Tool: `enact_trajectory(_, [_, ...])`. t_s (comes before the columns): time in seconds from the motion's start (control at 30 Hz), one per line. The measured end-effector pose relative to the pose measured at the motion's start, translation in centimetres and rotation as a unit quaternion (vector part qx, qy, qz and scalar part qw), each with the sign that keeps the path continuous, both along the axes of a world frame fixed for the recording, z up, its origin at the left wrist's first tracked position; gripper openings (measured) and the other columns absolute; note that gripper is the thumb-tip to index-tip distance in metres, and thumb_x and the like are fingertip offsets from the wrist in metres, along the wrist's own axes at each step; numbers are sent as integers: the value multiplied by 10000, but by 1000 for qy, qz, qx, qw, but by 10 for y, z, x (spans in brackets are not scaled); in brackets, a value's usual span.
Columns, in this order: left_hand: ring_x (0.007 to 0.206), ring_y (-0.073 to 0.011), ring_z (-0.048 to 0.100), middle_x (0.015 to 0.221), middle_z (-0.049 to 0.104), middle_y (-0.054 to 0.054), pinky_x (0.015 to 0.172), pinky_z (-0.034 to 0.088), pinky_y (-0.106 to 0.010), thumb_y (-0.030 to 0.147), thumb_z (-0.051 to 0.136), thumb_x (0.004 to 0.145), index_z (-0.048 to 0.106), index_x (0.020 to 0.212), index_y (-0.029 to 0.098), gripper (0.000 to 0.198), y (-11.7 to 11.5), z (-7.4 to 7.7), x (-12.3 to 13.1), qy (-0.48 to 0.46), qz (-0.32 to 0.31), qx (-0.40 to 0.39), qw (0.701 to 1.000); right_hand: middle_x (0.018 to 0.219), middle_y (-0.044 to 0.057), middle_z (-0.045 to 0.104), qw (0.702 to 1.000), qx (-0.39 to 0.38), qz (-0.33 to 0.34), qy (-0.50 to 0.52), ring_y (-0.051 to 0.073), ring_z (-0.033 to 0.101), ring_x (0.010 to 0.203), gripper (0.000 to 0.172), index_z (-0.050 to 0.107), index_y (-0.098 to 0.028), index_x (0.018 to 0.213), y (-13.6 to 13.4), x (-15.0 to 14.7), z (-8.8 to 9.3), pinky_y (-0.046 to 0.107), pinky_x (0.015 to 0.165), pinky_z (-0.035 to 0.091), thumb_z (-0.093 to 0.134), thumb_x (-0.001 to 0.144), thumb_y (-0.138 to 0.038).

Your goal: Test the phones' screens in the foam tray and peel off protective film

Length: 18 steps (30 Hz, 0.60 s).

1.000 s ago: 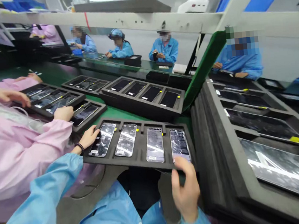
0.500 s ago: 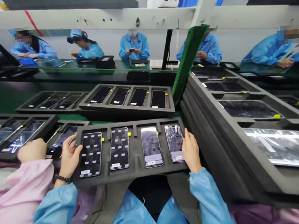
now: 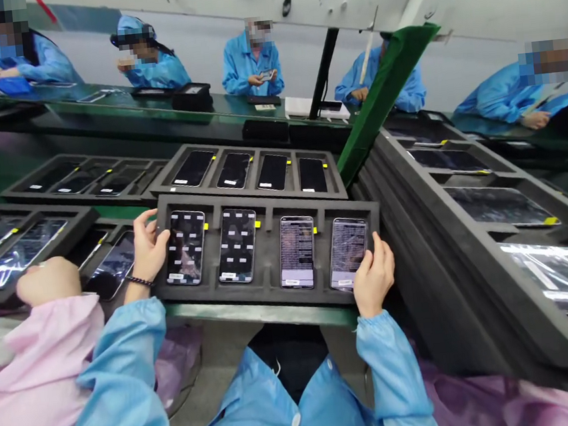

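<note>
A black foam tray (image 3: 272, 251) is held at both ends in front of me, tilted, its far edge by the tray behind. My left hand (image 3: 149, 251) grips its left end, a dark beaded bracelet on the wrist. At the right end, my right hand (image 3: 374, 272) wraps the edge, its thumb by the rightmost phone (image 3: 348, 250). Several phones lie in separate slots. Small light marks dot the dark screens of the leftmost phone (image 3: 185, 248) and its neighbour (image 3: 237, 245). Lines of text fill the third phone (image 3: 296, 252) and the rightmost one.
Behind stands another foam tray (image 3: 252, 150) of phones. A tall stack of trays (image 3: 418, 253) rises on the right beside a green-wrapped post (image 3: 387, 89). At left, a co-worker's pink sleeve (image 3: 41, 357) and hand (image 3: 49, 280) are close to mine. People in blue work across the bench.
Both hands have moved the tray forward, away from my body, and its left end now sits higher than its right. The green bench edge shows beneath it. My view has shifted too.
</note>
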<state>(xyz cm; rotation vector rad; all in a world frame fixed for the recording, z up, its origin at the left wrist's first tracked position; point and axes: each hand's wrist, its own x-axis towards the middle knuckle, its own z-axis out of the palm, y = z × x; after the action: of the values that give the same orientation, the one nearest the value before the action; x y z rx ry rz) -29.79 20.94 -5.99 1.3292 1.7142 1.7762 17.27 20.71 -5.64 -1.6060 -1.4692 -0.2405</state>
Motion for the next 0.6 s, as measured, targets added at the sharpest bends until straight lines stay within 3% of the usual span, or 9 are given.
enact_trajectory(0.1, [935,-205,648,1055,670,-53,955,516,-426,392,672,721,437,1254,228,605,4,4,2,-2,1,8,1000,1313,195,602,1000,14,-10,8,309,554,1285,499,546,-164,1433,4,-2,-1,486,1089,440,287,1057,-365])
enact_trajectory(0.33, [1020,-199,636,1180,640,-94,992,498,-388,441,619,783,368,1320,182,647,23,4,15,0,29,25,999,1396,219,541,999,32,6,5,300,507,1354,518,518,-112,1436,51,3,-3,483,1115,433,242,1048,-316])
enact_trajectory(0.47, [1067,-219,650,1184,672,-96,993,503,-378,467,571,831,445,1305,189,564,21,0,12,2,36,-10,999,1474,227,472,998,48,30,-11,320,430,1423,505,464,-104,1469,42,-4,-2,564,1169,356,283,1033,-285])
enact_trajectory(0.53, [1122,-232,635,1196,676,-95,1024,487,-378,481,537,852,513,1254,189,497,21,1,8,2,49,-25,998,1473,219,481,995,74,49,-35,336,417,1428,477,482,-122,1452,30,-22,3,614,1175,322,339,1027,-285])
enact_trajectory(0.6, [1174,-242,614,1219,675,-95,1055,468,-371,497,513,865,575,1179,182,450,27,3,4,1,62,-34,998,1438,184,532,985,99,121,-74,309,450,1400,440,514,-160,1428,21,-52,11,599,1174,343,382,1019,-255])
